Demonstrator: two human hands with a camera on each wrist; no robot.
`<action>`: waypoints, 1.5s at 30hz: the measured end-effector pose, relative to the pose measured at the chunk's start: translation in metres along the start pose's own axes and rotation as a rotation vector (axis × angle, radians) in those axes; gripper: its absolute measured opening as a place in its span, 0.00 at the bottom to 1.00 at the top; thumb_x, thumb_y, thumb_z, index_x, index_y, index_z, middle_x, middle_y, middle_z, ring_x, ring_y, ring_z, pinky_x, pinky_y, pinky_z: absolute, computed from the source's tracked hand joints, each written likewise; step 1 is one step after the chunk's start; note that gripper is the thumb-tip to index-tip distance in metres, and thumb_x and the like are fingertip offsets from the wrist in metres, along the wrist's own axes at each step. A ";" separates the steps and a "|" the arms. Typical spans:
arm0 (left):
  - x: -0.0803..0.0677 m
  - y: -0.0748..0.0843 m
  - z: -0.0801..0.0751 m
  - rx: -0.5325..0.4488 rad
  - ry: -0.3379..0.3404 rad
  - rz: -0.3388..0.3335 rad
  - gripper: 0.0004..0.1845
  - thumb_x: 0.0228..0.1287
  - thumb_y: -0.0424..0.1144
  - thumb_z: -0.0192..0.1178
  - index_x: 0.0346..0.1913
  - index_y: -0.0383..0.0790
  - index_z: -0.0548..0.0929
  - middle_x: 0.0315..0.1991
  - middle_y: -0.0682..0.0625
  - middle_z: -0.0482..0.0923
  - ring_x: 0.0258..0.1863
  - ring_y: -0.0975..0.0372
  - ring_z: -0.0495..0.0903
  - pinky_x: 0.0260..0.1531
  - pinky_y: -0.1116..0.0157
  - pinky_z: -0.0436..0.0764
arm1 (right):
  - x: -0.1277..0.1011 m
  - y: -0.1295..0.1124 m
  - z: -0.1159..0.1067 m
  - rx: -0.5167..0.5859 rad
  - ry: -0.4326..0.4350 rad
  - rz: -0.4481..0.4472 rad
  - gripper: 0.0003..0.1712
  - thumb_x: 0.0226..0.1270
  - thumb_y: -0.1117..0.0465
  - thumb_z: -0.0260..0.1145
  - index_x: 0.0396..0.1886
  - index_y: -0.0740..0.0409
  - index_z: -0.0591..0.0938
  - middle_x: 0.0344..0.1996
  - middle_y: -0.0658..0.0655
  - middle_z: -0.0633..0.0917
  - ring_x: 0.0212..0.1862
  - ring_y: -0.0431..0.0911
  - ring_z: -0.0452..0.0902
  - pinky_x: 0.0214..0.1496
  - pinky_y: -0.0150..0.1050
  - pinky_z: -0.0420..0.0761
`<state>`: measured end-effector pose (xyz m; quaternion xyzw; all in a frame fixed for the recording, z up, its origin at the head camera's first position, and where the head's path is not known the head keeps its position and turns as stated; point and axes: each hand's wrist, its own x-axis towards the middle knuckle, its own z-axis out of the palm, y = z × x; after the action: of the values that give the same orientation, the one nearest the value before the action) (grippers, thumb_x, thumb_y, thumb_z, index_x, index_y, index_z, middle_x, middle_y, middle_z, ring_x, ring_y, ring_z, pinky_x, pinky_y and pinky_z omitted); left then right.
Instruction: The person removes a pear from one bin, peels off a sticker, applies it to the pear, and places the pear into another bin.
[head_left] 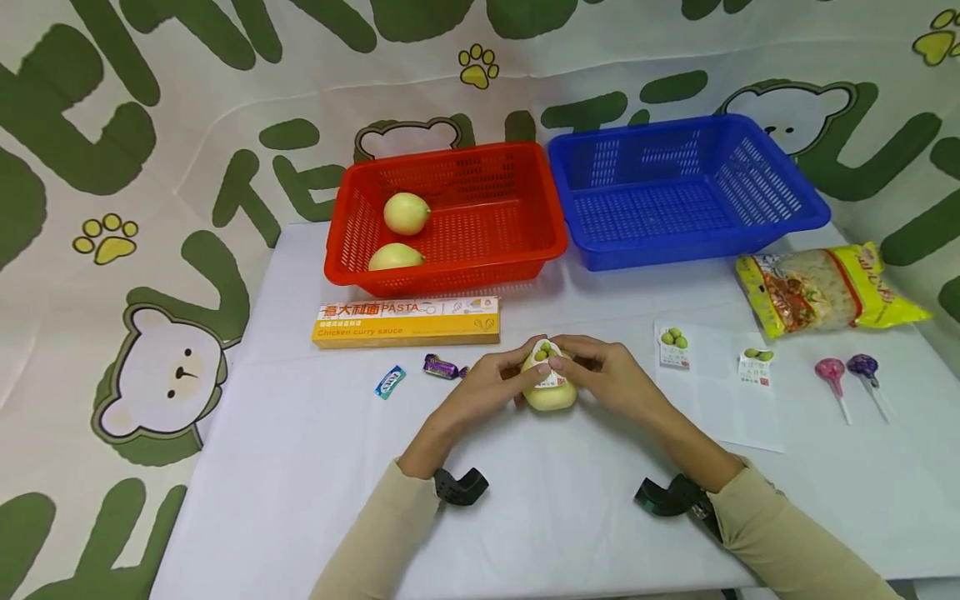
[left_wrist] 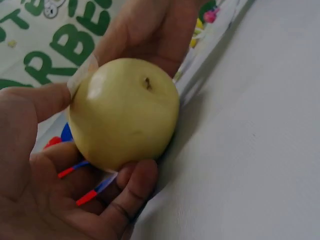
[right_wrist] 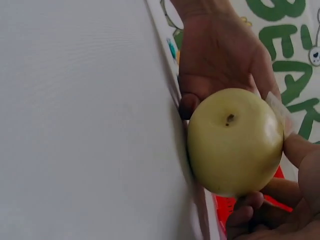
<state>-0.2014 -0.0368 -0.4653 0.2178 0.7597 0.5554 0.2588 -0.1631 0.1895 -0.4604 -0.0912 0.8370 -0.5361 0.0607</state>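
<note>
Both hands hold one pale yellow pear [head_left: 550,392] just above the white table [head_left: 300,450], in the middle near the front. A white sticker [head_left: 547,360] with green fruit printed on it lies on the pear's top. My left hand [head_left: 491,385] cups the pear from the left, thumb against the sticker's edge. My right hand [head_left: 600,377] grips it from the right, fingers on the sticker. The left wrist view shows the pear [left_wrist: 124,112] in my left hand [left_wrist: 55,165]. The right wrist view shows the pear [right_wrist: 234,141] between both hands.
A red basket [head_left: 540,242] with two pears [head_left: 406,212] and a blue basket [head_left: 795,204] stand at the back. A pasta box [head_left: 406,322], two wrapped sweets [head_left: 390,382], a sticker sheet [head_left: 720,375], a noodle bag [head_left: 825,287] and two lollipops [head_left: 831,372] lie around.
</note>
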 end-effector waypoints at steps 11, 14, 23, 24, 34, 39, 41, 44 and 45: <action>-0.008 -0.003 -0.006 0.104 -0.140 0.088 0.36 0.68 0.55 0.63 0.76 0.66 0.61 0.55 0.58 0.80 0.40 0.60 0.80 0.42 0.63 0.80 | -0.017 0.008 -0.001 0.007 -0.095 -0.150 0.34 0.70 0.53 0.68 0.72 0.55 0.72 0.72 0.54 0.70 0.70 0.49 0.66 0.63 0.35 0.73; -0.008 -0.002 -0.007 0.131 -0.158 0.089 0.40 0.65 0.52 0.67 0.76 0.68 0.60 0.53 0.58 0.81 0.41 0.61 0.80 0.43 0.65 0.80 | -0.017 0.009 -0.002 0.011 -0.113 -0.166 0.35 0.68 0.55 0.70 0.73 0.56 0.71 0.72 0.54 0.69 0.69 0.49 0.67 0.62 0.31 0.73; -0.006 -0.006 -0.010 0.142 -0.191 0.131 0.44 0.62 0.50 0.70 0.78 0.64 0.59 0.54 0.56 0.80 0.39 0.59 0.81 0.41 0.64 0.81 | -0.018 0.011 -0.007 0.011 -0.155 -0.130 0.43 0.59 0.53 0.77 0.73 0.55 0.71 0.73 0.52 0.68 0.65 0.47 0.68 0.58 0.30 0.72; -0.006 -0.007 -0.009 0.139 -0.188 0.129 0.43 0.63 0.51 0.70 0.78 0.64 0.59 0.56 0.56 0.79 0.40 0.60 0.81 0.43 0.64 0.82 | -0.018 0.011 -0.007 0.002 -0.155 -0.125 0.43 0.59 0.53 0.77 0.73 0.55 0.71 0.72 0.52 0.69 0.63 0.47 0.69 0.58 0.31 0.72; -0.005 -0.008 0.007 0.102 -0.008 0.080 0.29 0.70 0.58 0.59 0.72 0.61 0.70 0.50 0.58 0.83 0.31 0.63 0.78 0.30 0.65 0.79 | -0.015 0.013 -0.001 0.061 -0.028 -0.004 0.28 0.68 0.48 0.69 0.65 0.51 0.80 0.56 0.51 0.83 0.50 0.47 0.78 0.50 0.34 0.79; -0.006 -0.002 0.011 -0.019 0.085 0.013 0.26 0.65 0.59 0.63 0.66 0.64 0.78 0.59 0.65 0.79 0.48 0.67 0.80 0.43 0.62 0.77 | -0.013 0.008 0.004 0.114 0.067 0.067 0.24 0.66 0.46 0.71 0.58 0.51 0.85 0.47 0.52 0.87 0.42 0.50 0.78 0.38 0.35 0.78; -0.006 0.001 0.013 -0.043 0.123 -0.017 0.25 0.64 0.60 0.64 0.64 0.66 0.79 0.58 0.67 0.79 0.48 0.67 0.78 0.43 0.63 0.75 | -0.012 0.006 0.006 0.145 0.093 0.091 0.24 0.65 0.46 0.71 0.56 0.51 0.86 0.49 0.52 0.87 0.45 0.50 0.80 0.40 0.35 0.79; -0.006 0.003 0.017 -0.088 0.170 -0.053 0.23 0.63 0.61 0.64 0.61 0.68 0.81 0.56 0.68 0.80 0.40 0.63 0.76 0.37 0.64 0.73 | -0.011 0.006 0.009 0.208 0.126 0.110 0.23 0.65 0.46 0.71 0.55 0.52 0.86 0.52 0.51 0.86 0.51 0.48 0.81 0.46 0.34 0.81; -0.006 0.004 0.018 -0.106 0.185 -0.064 0.23 0.62 0.61 0.65 0.60 0.68 0.82 0.55 0.67 0.81 0.39 0.62 0.75 0.35 0.65 0.72 | -0.010 0.006 0.010 0.226 0.138 0.109 0.22 0.66 0.47 0.71 0.54 0.53 0.87 0.52 0.51 0.86 0.51 0.48 0.81 0.46 0.33 0.81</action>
<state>-0.1847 -0.0260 -0.4653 0.1272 0.7565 0.6039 0.2166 -0.1515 0.1853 -0.4703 -0.0013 0.7774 -0.6277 0.0420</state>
